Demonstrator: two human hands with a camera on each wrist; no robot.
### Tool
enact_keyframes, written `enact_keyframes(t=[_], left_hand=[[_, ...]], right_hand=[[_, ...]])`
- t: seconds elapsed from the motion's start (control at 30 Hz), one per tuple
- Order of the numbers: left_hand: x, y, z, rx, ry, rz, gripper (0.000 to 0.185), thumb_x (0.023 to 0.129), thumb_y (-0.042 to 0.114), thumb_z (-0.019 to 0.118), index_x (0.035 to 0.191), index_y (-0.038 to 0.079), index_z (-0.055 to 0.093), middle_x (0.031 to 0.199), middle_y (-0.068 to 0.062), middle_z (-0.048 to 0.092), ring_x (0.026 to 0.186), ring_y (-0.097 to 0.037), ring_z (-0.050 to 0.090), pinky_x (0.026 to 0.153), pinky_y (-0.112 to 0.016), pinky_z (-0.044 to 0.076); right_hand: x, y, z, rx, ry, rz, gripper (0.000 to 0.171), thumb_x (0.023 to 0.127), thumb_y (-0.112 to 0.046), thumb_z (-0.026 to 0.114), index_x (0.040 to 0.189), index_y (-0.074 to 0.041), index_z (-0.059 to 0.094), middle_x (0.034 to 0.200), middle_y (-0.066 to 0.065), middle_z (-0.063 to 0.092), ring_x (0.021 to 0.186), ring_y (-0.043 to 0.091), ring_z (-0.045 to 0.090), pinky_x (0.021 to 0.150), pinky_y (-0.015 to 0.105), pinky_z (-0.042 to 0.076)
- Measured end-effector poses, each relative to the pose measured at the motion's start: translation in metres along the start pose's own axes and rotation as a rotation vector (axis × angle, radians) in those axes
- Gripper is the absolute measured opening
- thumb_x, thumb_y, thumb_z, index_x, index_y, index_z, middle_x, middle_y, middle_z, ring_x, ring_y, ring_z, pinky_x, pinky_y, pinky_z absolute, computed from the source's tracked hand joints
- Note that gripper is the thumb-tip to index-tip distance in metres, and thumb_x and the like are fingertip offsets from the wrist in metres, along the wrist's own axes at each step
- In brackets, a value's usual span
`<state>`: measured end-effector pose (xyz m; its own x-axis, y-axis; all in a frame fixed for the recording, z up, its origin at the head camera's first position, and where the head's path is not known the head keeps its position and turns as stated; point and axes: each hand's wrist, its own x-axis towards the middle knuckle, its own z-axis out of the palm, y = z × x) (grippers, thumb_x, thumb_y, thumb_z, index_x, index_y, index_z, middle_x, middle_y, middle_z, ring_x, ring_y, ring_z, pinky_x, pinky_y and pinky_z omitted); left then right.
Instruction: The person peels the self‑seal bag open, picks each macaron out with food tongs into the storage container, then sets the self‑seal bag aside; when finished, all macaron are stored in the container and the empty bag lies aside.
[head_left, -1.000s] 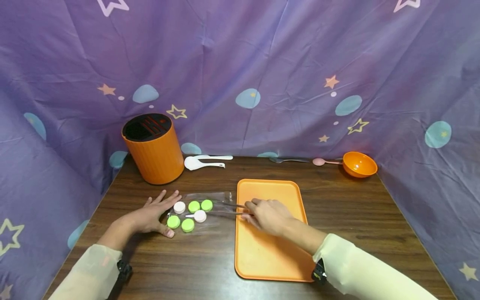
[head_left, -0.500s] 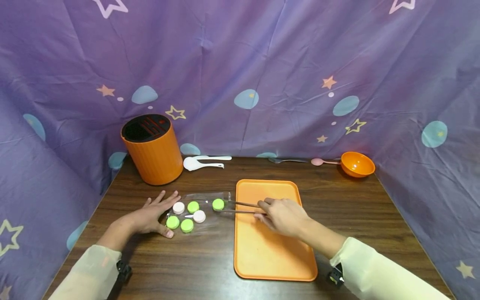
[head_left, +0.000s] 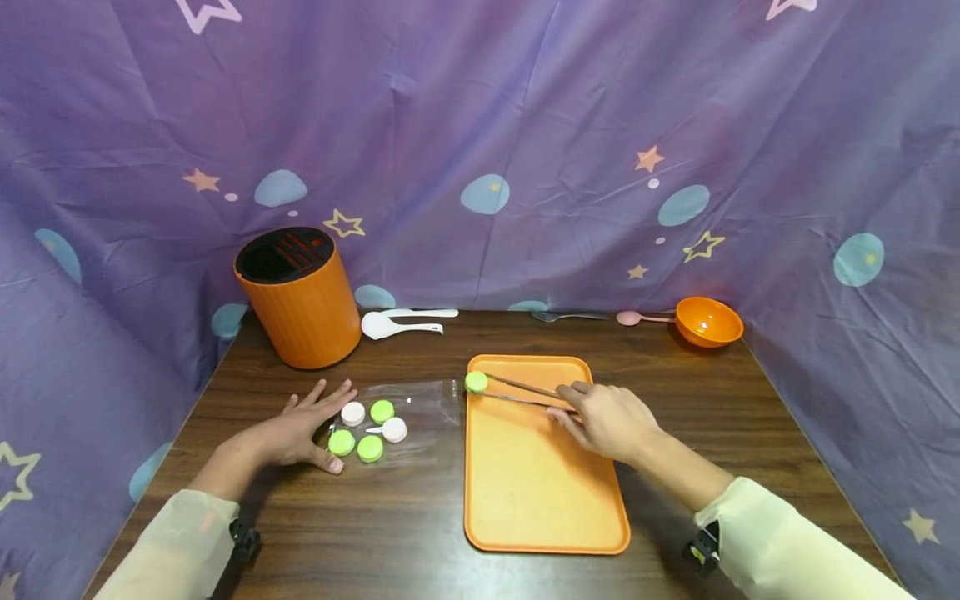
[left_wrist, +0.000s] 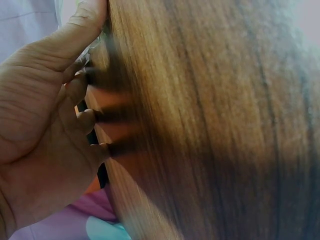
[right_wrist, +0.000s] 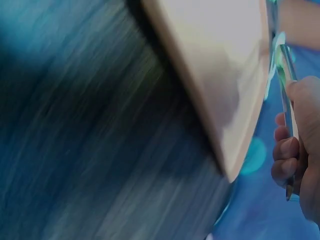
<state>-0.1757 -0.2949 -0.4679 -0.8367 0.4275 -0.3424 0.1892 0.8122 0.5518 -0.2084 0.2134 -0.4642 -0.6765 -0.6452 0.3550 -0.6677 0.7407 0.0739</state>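
Observation:
My right hand [head_left: 611, 421] grips a pair of metal tongs [head_left: 525, 387], with its fingers curled round them in the right wrist view. Between the tips of the tongs is a small round green cap-like piece [head_left: 476, 382], over the far left corner of an orange tray [head_left: 540, 500]. My left hand [head_left: 288, 431] has its fingers spread and rests at the left edge of a clear plastic bag [head_left: 431, 417]. On the bag lie several more green pieces [head_left: 370, 449] and two white ones [head_left: 353, 413]. The left wrist view shows the palm and spread fingers [left_wrist: 45, 105].
An orange knife block [head_left: 303, 308] stands at the back left. Beside it lie a white ladle [head_left: 378, 325] and another white utensil [head_left: 420, 313]. A fork [head_left: 551, 317], a pink spoon [head_left: 628, 317] and an orange bowl [head_left: 708, 322] line the back right.
The tongs have carried one green piece from the bag rightward and away from me, to the tray's far left corner. My right hand moved right; my left hand has stayed in place.

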Motion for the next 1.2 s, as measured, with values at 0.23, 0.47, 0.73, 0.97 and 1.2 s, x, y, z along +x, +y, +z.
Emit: enact_keyframes(t=[0.23,0.47,0.73,0.97,1.2], left_hand=[[-0.001,0.000,-0.001,-0.018,-0.004,0.002,0.123,0.081,0.039,0.095,0.176,0.007,0.024,0.185,-0.024,0.008,0.167,-0.060,-0.007,0.127,-0.086,-0.005],[0.000,0.001,0.000,-0.029,-0.008,-0.010,0.123,0.080,0.039,0.095,0.177,0.010,0.024,0.186,-0.022,0.008,0.168,-0.059,-0.007,0.128,-0.085,-0.005],[0.001,0.000,-0.002,-0.037,-0.010,-0.019,0.123,0.081,0.037,0.095,0.177,0.010,0.023,0.186,-0.021,0.006,0.168,-0.059,-0.009,0.128,-0.084,-0.007],[0.001,0.000,-0.003,-0.025,-0.016,-0.022,0.123,0.081,0.038,0.095,0.177,0.011,0.022,0.186,-0.021,0.006,0.168,-0.059,-0.008,0.128,-0.084,-0.006],[0.001,-0.001,-0.001,-0.025,-0.016,-0.022,0.124,0.081,0.037,0.095,0.177,0.010,0.022,0.186,-0.022,0.006,0.168,-0.059,-0.008,0.128,-0.084,-0.006]], right_hand=[[-0.007,0.020,0.014,0.019,-0.023,0.079,0.031,0.101,-0.039,0.081,0.113,-0.010,0.079,0.094,0.009,0.080,0.072,0.030,0.077,0.054,0.048,0.061],[-0.007,0.021,0.020,0.029,-0.017,0.062,0.028,0.100,-0.037,0.082,0.109,-0.011,0.077,0.089,0.008,0.078,0.068,0.028,0.074,0.050,0.046,0.057],[-0.003,0.020,0.023,0.032,-0.008,0.049,0.026,0.100,-0.035,0.081,0.109,-0.011,0.077,0.086,0.007,0.076,0.065,0.027,0.072,0.050,0.046,0.057],[-0.004,0.021,0.023,0.045,-0.047,0.082,0.030,0.101,-0.038,0.080,0.112,-0.011,0.078,0.094,0.008,0.080,0.072,0.028,0.076,0.056,0.049,0.061],[-0.006,0.021,0.019,0.049,-0.087,0.129,0.036,0.102,-0.044,0.078,0.116,-0.011,0.077,0.100,0.010,0.080,0.079,0.031,0.078,0.061,0.050,0.063]])
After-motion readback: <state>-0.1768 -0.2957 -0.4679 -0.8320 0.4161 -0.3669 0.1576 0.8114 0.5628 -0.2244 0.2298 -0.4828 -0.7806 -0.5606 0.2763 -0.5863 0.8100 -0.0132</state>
